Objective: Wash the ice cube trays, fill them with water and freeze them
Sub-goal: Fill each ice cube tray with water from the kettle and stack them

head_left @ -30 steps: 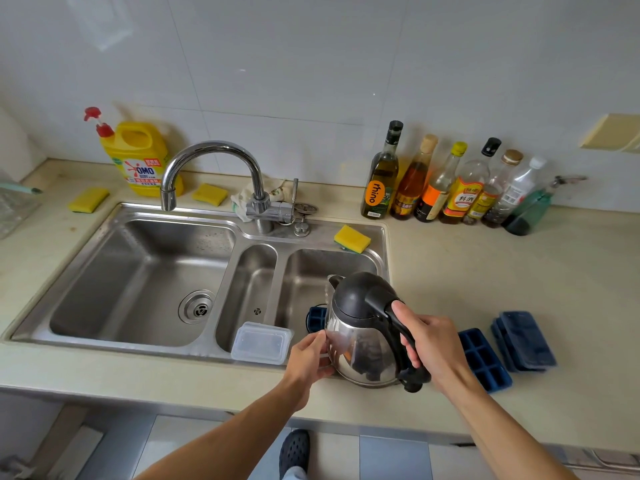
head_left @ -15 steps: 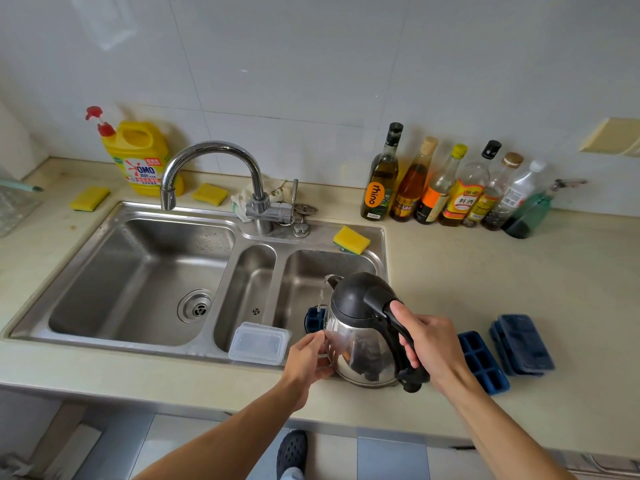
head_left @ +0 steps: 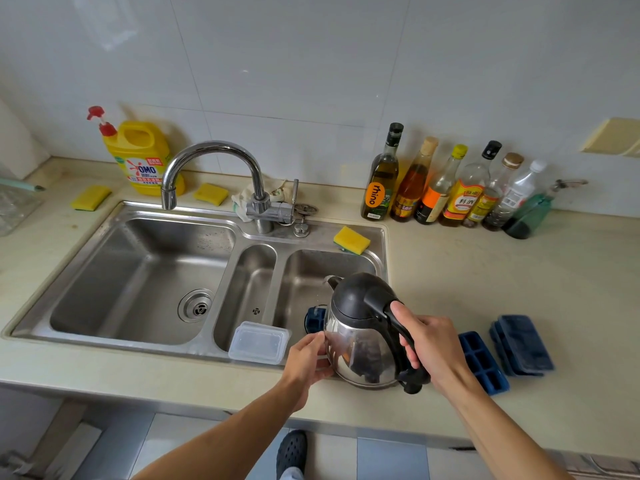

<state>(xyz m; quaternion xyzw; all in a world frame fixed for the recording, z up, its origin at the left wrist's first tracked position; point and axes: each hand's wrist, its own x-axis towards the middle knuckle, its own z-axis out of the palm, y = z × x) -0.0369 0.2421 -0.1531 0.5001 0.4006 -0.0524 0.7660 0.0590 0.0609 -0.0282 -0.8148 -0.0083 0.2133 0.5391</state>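
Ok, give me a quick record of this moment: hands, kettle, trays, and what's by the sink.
Right hand: grips the kettle by its black handle
Left hand: touches the kettle's steel side
Kettle: spout over the right basin
Tray in basin: blue, mostly hidden by the kettle
Counter trays: one open tray, stacked trays beside it
Sink rim: clear plastic box, yellow sponge

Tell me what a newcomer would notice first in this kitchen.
The steel kettle at the right sink basin stands out: the right hand grips its black handle, the left hand is close at its side. Blue ice cube trays lie on the counter to its right, and a row of bottles lines the wall.
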